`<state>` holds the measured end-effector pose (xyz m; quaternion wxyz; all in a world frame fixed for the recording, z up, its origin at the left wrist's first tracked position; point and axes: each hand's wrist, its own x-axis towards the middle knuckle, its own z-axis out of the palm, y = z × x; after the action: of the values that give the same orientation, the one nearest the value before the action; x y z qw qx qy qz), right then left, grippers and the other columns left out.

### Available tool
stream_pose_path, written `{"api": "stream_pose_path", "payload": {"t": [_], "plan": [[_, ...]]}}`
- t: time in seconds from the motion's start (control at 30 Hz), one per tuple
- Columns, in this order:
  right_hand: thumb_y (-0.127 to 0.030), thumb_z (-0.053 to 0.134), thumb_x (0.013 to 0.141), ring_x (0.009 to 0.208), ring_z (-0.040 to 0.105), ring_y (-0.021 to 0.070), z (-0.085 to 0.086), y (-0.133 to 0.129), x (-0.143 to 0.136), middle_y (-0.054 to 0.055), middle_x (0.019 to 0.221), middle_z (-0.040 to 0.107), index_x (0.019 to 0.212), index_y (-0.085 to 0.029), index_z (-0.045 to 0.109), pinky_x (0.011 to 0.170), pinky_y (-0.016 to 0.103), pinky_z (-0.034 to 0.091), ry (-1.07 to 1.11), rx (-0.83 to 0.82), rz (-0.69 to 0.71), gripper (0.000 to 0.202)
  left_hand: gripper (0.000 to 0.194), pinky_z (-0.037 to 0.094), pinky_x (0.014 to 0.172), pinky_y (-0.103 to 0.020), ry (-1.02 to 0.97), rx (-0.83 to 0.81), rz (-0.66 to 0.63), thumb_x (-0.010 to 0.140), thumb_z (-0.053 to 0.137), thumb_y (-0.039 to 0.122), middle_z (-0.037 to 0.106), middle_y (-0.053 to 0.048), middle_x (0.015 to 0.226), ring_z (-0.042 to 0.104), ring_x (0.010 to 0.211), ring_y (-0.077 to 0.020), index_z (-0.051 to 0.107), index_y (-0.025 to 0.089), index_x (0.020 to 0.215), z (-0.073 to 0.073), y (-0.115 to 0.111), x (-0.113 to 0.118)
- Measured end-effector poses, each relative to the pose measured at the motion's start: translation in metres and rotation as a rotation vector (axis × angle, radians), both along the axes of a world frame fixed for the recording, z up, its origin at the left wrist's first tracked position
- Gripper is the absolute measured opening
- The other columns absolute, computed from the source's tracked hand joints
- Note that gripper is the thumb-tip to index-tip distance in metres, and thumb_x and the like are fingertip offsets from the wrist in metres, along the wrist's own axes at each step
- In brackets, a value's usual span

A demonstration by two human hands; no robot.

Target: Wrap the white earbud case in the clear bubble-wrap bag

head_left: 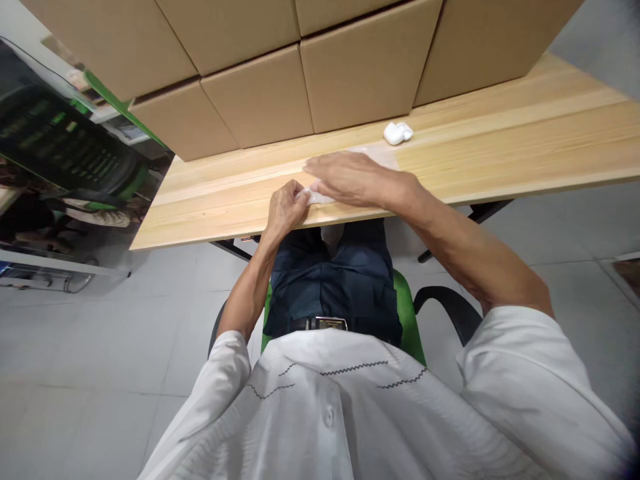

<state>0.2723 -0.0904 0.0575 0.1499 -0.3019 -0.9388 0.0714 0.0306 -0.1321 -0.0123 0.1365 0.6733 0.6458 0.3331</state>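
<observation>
Plastic bag [373, 157] lies flat near the table [500, 153] front edge. Left hand [285, 210] pinches its near corner; right hand [350, 179] presses flat, fingers spread. Smoothing seems underway; next calls for a firm, even stroke.

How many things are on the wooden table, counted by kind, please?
Cardboard boxes, visible on the table: 7
White earbud case: 1
Clear plastic bag, under the right hand and pinched by the left hand: 1
Total: 9
</observation>
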Motion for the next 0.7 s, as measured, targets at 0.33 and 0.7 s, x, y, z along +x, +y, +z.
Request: {"api": "stream_pose_path", "payload": {"t": [0.33, 0.7], "plan": [[-0.026, 0.052, 0.127, 0.141, 0.077, 0.0406, -0.043, 0.011, -0.010, 0.021, 0.150, 0.088, 0.138, -0.022, 0.090, 0.113, 0.051, 0.060, -0.053, -0.001, -0.034, 0.039, 0.008, 0.053, 0.090, -0.042, 0.016, -0.003, -0.039, 0.100, 0.075, 0.032, 0.079, -0.005, 0.090, 0.068, 0.090, -0.0291, 0.072, 0.028, 0.094, 0.001, -0.005, 0.000], [-0.019, 0.055, 0.123, 0.134, 0.076, 0.0369, -0.060, 0.020, -0.009, 0.020, 0.145, 0.088, 0.129, -0.019, 0.091, 0.105, 0.046, 0.056, -0.043, 0.093, -0.021, 0.036, 0.031, 0.061, 0.125, -0.051, 0.036, 0.031, -0.090, 0.112, 0.071, 0.033, 0.095, -0.011, 0.130, 0.084, 0.131, -0.0372, 0.096, 0.027, 0.128, 0.000, -0.015, 0.001]]}}
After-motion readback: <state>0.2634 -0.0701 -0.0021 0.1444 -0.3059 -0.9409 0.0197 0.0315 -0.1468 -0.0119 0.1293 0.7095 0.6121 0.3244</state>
